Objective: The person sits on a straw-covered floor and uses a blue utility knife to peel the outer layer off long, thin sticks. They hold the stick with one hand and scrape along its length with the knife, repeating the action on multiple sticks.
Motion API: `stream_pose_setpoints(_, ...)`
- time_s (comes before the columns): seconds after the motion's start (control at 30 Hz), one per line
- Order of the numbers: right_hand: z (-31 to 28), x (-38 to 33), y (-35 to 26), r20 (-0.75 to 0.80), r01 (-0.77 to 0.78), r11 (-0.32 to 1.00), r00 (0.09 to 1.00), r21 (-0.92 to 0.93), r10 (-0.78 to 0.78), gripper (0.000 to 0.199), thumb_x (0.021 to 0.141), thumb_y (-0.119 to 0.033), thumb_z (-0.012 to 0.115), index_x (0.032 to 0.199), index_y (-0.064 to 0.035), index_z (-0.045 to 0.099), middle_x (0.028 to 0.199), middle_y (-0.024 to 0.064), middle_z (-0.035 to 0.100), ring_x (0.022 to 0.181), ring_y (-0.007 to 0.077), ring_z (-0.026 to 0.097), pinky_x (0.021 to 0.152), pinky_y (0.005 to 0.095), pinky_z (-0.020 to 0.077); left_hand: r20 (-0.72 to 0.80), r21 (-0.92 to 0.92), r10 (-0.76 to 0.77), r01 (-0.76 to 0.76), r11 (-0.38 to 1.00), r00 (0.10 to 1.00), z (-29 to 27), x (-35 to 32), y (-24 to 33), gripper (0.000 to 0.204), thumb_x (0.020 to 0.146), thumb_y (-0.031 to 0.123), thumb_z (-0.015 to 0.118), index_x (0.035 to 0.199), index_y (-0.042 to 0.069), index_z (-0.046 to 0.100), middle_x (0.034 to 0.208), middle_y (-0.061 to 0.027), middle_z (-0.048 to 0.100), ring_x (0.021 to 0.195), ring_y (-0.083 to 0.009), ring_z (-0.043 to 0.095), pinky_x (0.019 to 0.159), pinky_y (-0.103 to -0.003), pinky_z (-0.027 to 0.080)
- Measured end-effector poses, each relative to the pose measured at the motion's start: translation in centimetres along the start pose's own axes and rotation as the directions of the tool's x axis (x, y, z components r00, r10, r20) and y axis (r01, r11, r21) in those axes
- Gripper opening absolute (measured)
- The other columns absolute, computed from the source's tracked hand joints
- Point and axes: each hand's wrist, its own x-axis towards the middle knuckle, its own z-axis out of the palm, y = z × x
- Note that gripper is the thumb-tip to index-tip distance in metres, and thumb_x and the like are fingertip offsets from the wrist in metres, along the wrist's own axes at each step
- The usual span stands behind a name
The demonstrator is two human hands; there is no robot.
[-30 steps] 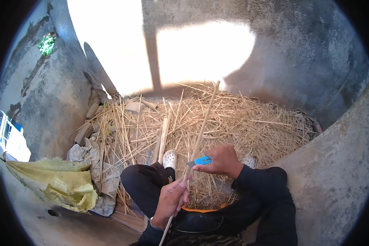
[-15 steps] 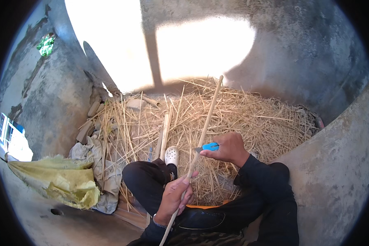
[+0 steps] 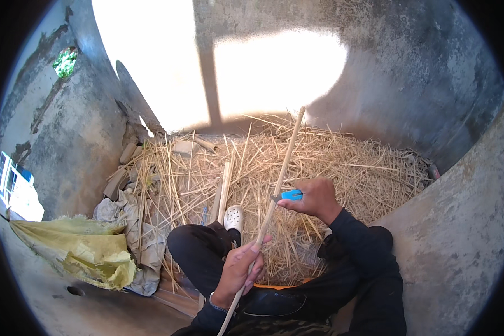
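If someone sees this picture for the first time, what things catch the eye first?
A long thin stick runs up the middle, gripped low by the left hand, while the right hand presses a blue-handled knife against it. Behind lies a straw heap; a yellow sack lies at the left.

stick [image 3: 283,168]: pale tan | knife handle [image 3: 292,195]: bright blue | straw [image 3: 347,162]: golden yellow | sack [image 3: 89,252]: yellow-green | shoe [image 3: 233,217]: white, dotted with holes | sleeves [image 3: 358,246]: black | walls [image 3: 431,84]: mottled grey

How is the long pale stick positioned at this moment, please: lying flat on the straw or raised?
Raised and tilted: the stick slants up over the straw, left hand gripping low, right hand pressing a blue-handled tool against it.
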Motion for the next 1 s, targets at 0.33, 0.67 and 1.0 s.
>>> stream_pose_setpoints(0.33, 0.4, 3.4, 9.4, -0.084, -0.444, 0.89, 0.896, -0.106, 0.436, 0.077, 0.078, -0.082, 0.044, 0.05, -0.0108, 0.054, 0.044, 0.0043, 0.048, 0.04, 0.0215, 0.051, 0.042, 0.0386, 0.0382, 0.099, 0.138, -0.025, 0.011, 0.99, 0.995, 0.5, -0.8, -0.8, 0.041, 0.104, 0.022, 0.04, 0.132, -0.007, 0.046, 0.055, 0.002, 0.044, 0.037, -0.0037, 0.034, 0.041, -0.019, 0.034)
stream_pose_setpoints(0.67, -2.2, 3.3, 9.4, 0.017, -0.508, 0.861, 0.861, -0.03, 0.508, 0.082, 0.081, -0.083, 0.038, 0.051, -0.0084, 0.054, 0.044, 0.0043, 0.044, 0.041, 0.0212, 0.048, 0.043, 0.0389, 0.0377, 0.108, -0.021, -0.091, 0.094, 0.995, 0.99, -0.5, 0.4, -1.5, 0.037, 0.103, 0.02, 0.04, 0.127, -0.007, 0.049, 0.054, 0.0006, 0.046, 0.036, -0.0048, 0.037, 0.042, -0.02, 0.033)
stream_pose_setpoints(1.0, -1.6, -2.9, -3.9, 0.137, 0.094, 0.987, 0.984, 0.132, -0.112, 0.07, 0.071, -0.08, 0.057, 0.055, -0.0112, 0.058, 0.044, 0.0078, 0.049, 0.04, 0.0268, 0.055, 0.041, 0.0377, 0.0415, 0.141, 0.071, 0.007, -0.017, 0.997, 0.99, -2.0, 0.8, -0.7, 0.038, 0.104, 0.032, 0.038, 0.118, -0.001, 0.052, 0.054, 0.0032, 0.042, 0.041, -0.0043, 0.036, 0.042, -0.019, 0.032)
